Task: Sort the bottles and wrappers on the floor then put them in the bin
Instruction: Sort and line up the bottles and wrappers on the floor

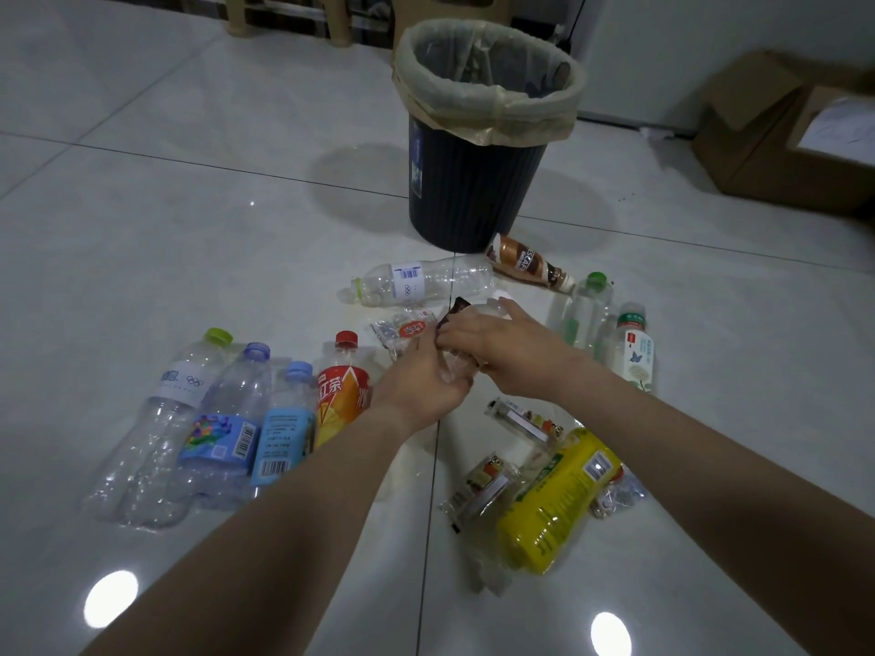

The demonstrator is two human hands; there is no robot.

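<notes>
Bottle row (pixel 227 419) at left: four side by side, long axes near-to-far, caps toward bin (pixel 473 182). Clear bottle (pixel 426 279) lies crosswise before bin, cap left. Brown bottle (pixel 525 265) at bin foot, cap pointing right. Green-cap bottle (pixel 584 314) and white-label bottle (pixel 632 352) right of hands, caps away. Yellow bottle (pixel 558 504) near right, diagonal, among loose packets (pixel 483 485).

Hands meet in centre. Left hand (pixel 426 381): fingers curled round clear wrappers (pixel 454 366). Right hand (pixel 492 343) grips same bunch from right. Dark wrapper (pixel 457 309) pokes up at far side.
</notes>
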